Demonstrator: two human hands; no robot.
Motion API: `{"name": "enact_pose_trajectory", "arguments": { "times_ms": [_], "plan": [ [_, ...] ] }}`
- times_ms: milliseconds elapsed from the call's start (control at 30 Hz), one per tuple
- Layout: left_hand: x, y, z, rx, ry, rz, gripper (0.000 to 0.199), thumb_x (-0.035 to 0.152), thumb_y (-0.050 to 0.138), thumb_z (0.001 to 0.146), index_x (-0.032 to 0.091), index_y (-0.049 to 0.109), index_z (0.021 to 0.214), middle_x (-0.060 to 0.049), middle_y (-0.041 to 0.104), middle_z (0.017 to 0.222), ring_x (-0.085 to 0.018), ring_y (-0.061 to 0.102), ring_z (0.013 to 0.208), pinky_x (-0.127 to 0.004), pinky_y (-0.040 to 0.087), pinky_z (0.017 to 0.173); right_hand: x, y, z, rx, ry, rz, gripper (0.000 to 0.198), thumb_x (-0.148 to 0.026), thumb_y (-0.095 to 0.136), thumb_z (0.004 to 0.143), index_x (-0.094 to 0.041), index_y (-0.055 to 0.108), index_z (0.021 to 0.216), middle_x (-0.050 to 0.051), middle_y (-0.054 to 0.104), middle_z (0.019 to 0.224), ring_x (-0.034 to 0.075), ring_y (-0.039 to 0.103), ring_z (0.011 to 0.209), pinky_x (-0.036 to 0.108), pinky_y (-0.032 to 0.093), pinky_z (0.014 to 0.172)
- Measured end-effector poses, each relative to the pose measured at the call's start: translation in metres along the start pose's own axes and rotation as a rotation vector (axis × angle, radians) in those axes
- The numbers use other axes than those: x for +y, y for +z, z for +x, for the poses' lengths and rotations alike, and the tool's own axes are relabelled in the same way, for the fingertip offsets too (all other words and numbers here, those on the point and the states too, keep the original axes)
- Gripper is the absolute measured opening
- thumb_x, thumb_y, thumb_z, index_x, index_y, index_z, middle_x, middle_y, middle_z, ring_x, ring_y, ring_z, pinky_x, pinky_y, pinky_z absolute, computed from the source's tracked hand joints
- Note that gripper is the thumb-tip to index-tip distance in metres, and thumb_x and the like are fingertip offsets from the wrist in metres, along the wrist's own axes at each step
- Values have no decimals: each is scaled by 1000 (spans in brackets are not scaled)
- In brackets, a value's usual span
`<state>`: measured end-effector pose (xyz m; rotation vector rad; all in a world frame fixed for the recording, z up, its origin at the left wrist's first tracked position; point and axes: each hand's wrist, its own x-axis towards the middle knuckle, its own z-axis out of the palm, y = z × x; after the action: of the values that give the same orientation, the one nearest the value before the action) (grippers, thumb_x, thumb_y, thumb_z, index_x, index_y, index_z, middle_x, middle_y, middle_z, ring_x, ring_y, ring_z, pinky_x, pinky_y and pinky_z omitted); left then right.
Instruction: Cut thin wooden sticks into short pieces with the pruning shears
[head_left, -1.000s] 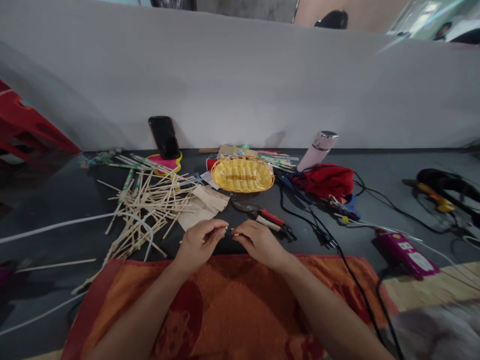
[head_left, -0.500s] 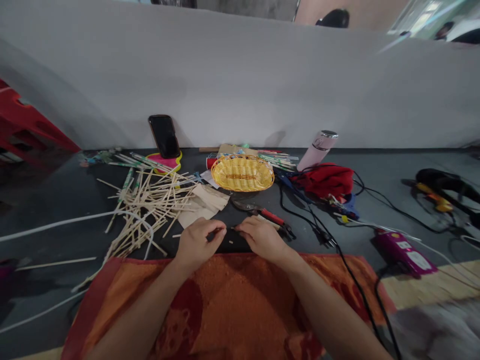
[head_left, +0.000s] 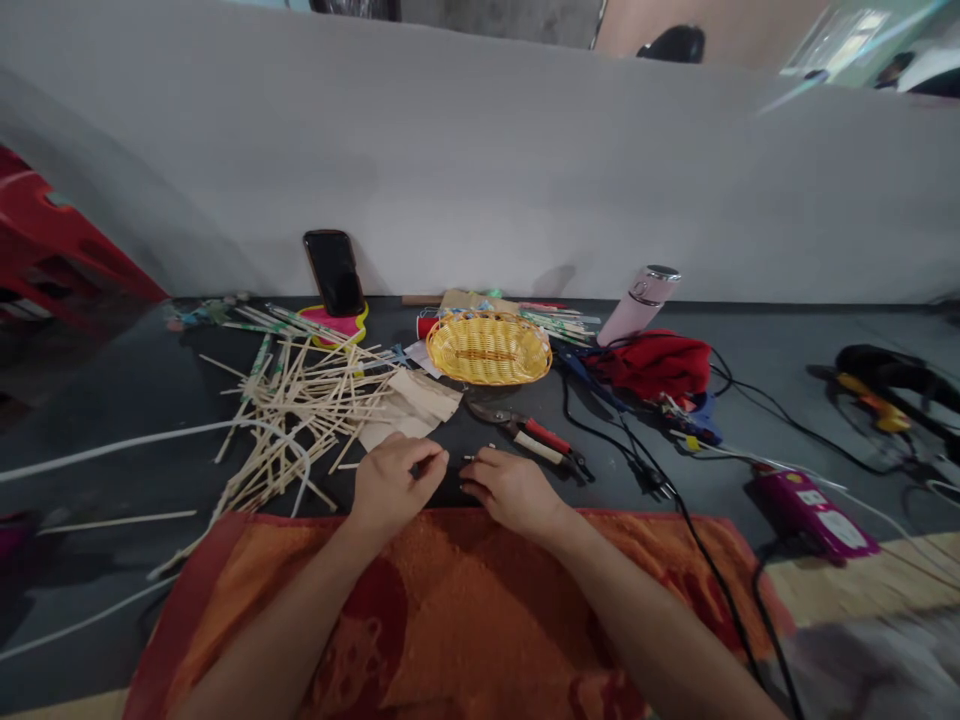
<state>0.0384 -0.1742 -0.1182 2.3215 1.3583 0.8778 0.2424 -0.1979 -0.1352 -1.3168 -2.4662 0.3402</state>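
My left hand [head_left: 390, 482] is closed in a pinch above the towel's far edge; whatever lies between thumb and forefinger is too small to make out. Opposite it, a small gap away, my right hand [head_left: 517, 492] has its fingers curled together. A short pale stick piece [head_left: 469, 458] shows at its fingertips. Just beyond that hand lie red-and-white-handled pruning shears [head_left: 525, 432]. Left of my left hand spreads a loose heap of thin wooden sticks [head_left: 315, 395], beside brown paper [head_left: 412, 400]. A yellow woven basket [head_left: 489, 350] stands farther back.
An orange towel [head_left: 480, 600] covers the near edge. At the back are a leaning phone [head_left: 334, 272], a pink flask [head_left: 641, 302] and a red cloth [head_left: 656, 362]. Black cables [head_left: 694, 535] and a magenta box [head_left: 814, 510] lie to the right; a white cable [head_left: 150, 440] crosses the left.
My right fingers have curled lower, and a pale bit now shows at their tips. The small piece that lay on the table between my hands is no longer visible. My left hand barely moved.
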Motion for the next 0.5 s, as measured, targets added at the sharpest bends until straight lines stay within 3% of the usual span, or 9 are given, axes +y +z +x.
{"name": "enact_pose_trajectory", "arguments": {
  "times_ms": [100,200,367,500],
  "plan": [
    [-7,5,0,9,25,-26,20,31,51,91,21,69,91,-2,73,87,-18,61,82,-29,45,76,-3,-2,1,-13,8,-51,11,-22,55,91,-21,66,92,3,62,86,16,60,81,24,45,70],
    [-11,8,0,24,47,-83,23,26,48,93,21,68,102,-4,73,97,-18,62,90,-30,47,82,2,-10,2,102,60,13,15,-19,48,94,-19,63,92,5,63,91,16,60,86,25,46,77],
    [-11,9,0,-16,33,-46,23,24,49,92,21,69,104,-5,73,98,-19,64,91,-31,49,83,16,-19,1,263,150,91,17,-17,45,95,-20,62,96,6,63,97,17,59,93,29,45,85],
    [-9,8,-1,-66,-4,-78,24,27,49,92,23,68,106,-3,72,101,-17,67,91,-27,51,81,23,-20,-1,282,239,79,17,-16,45,95,-20,61,99,6,63,99,17,59,93,27,45,82]
  ]
}}
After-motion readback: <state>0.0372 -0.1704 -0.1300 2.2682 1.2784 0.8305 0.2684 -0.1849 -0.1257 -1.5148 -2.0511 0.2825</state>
